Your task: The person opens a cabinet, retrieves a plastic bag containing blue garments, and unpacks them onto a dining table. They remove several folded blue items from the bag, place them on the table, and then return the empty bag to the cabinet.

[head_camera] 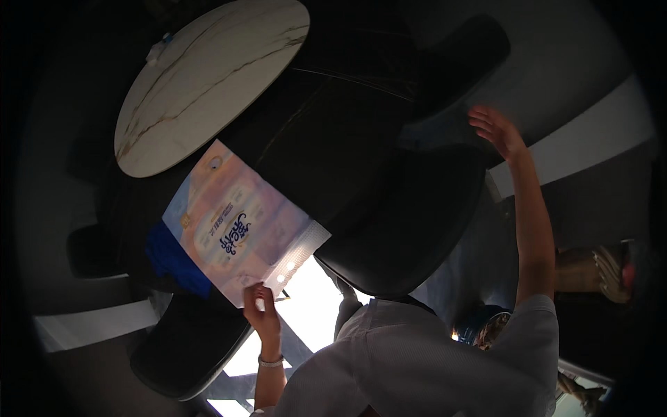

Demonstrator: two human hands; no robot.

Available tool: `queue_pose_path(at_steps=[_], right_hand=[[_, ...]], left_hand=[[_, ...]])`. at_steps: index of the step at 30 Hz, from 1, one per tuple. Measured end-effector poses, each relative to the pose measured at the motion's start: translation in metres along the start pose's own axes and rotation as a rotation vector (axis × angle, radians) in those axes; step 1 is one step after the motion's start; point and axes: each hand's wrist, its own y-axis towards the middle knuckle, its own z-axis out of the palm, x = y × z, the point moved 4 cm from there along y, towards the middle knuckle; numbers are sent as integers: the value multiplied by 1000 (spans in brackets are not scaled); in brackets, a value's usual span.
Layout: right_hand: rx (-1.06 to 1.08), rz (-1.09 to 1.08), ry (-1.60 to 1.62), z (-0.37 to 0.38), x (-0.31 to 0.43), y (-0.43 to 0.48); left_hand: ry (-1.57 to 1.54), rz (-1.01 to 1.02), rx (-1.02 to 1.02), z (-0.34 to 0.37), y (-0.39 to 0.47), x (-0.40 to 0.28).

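My left hand (260, 305), with a bracelet at its wrist, pinches the lower corner of a flat pink and blue printed plastic bag (276, 208). The bag bears large writing and has a translucent strip along one edge. It lies or hangs over the dark tabletop; how much of it rests there I cannot tell. Crumpled blue material (180, 263), perhaps a cloth or bag, shows partly from beneath its left side. Off to the right, my right hand (492, 127) is raised with nothing in it, its fingers slightly spread, near a dark chair.
A pale marbled round turntable (213, 88) sits on the dark table (323, 125), with a small pale item (155, 52) at its far edge. Black chairs (417, 229) (185, 344) stand close to me. Behind my right side is a dark blue bin-like container (482, 323).
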Motion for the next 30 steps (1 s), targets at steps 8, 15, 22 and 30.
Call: queue_pose_path(at_steps=[8, 15, 22, 30], right_hand=[[-49, -257, 521, -9, -61, -110], [-168, -563, 242, 17, -13, -239], [-446, -675, 116, -92, -1, -318], [-909, -858, -486, -239, -21, -472]], left_hand=[[-1436, -1330, 522, 151, -131, -57], [-511, -776, 527, 89, -168, -99], [-517, -832, 706, 137, -188, -174], [-594, -726, 1109, 262, -218, -264]])
